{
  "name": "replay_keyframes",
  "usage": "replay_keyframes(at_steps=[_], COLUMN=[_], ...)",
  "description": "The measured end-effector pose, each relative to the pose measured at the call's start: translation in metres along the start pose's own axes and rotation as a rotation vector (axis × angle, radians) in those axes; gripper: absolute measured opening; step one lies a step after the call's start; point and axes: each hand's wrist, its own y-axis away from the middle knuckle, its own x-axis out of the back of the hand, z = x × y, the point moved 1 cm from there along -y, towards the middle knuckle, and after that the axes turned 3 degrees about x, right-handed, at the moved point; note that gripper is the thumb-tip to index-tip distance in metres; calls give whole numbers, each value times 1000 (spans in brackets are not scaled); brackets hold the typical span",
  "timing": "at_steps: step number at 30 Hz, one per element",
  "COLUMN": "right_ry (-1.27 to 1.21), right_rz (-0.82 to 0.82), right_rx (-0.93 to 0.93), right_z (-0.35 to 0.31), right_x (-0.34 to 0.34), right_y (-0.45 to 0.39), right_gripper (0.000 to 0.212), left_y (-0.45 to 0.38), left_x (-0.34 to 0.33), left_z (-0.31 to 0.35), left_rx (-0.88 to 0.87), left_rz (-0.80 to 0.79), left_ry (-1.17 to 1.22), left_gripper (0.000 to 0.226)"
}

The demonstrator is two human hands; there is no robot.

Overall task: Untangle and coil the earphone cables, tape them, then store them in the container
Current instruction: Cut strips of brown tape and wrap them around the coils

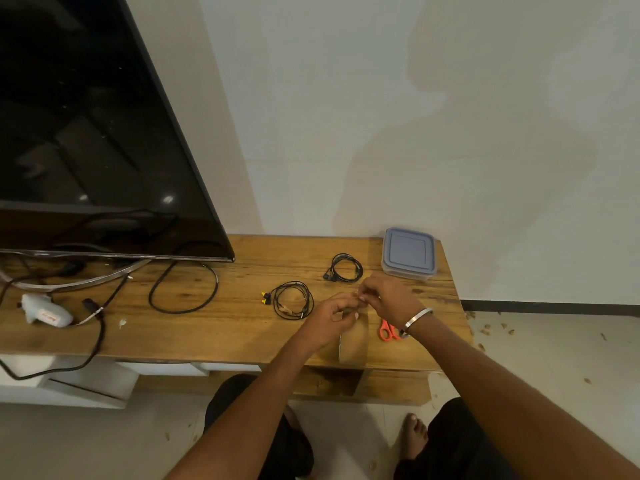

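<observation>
1. I see both hands meeting over the right half of the wooden table (242,327), fingertips nearly touching.
2. Left hand (330,320): fingers curled, pinching the upper edge of a brown tape roll (353,344) that stands on edge near the table's front lip. Forearm comes in from lower centre.
3. Right hand (388,299): fingers pinched at the same spot on the roll's top, looks like on the tape end; I can't tell exactly what it grips. Metal bangle (417,318) on the wrist, forearm crosses from lower right.
4. Coiled earphone with yellow tips (292,299) lies flat just left of the left hand, a bit of tape on its lower loop.
5. Second coiled black earphone (344,268) lies behind the hands, between the first coil and the container.
6. Container (408,252), grey lid on, sits at the back right corner, close to the table's right edge.
7. Orange scissors (389,331) lie under the right wrist, near the front right.
8. Room: the roll is close to the front edge; the right edge is near the right forearm. Bare wood between the coils and the looped black cable (183,287).
9. Left half is crowded: TV (86,133), cables, a white glue gun (45,313).
</observation>
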Motion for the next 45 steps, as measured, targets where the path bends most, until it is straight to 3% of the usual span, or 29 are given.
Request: replay_keyframes(at_steps=[7,11,16,22,27,32,37,45], right_ry=[-16,-88,38,38,40,158,122,219], right_rz=[10,126,-65,-69,-80,-118,-102,-248], right_rx=[-52,-288,-600,-771,-777,-752,-784,-741], right_z=[3,21,39,30,34,35,37,52], right_x=[-4,-6,-31,-55,-61,-66,-72,-84], right_y=[1,12,36,45,44,44,40,38], right_gripper=[12,21,31,45,41,40,41,29], left_y=[-1,0,-2,-1,-2,-2,-4,-2], left_x=[0,-1,-1,1,8,17,14,0], left_z=[-2,0,3,7,9,6,1,10], left_rx=[33,58,59,15,-55,-40,-28,-5], left_rz=[14,28,55,97,152,188,192,153], left_ry=[22,38,5,-42,-70,-49,-61,-43], left_gripper=[26,30,30,30,29,32,31,43])
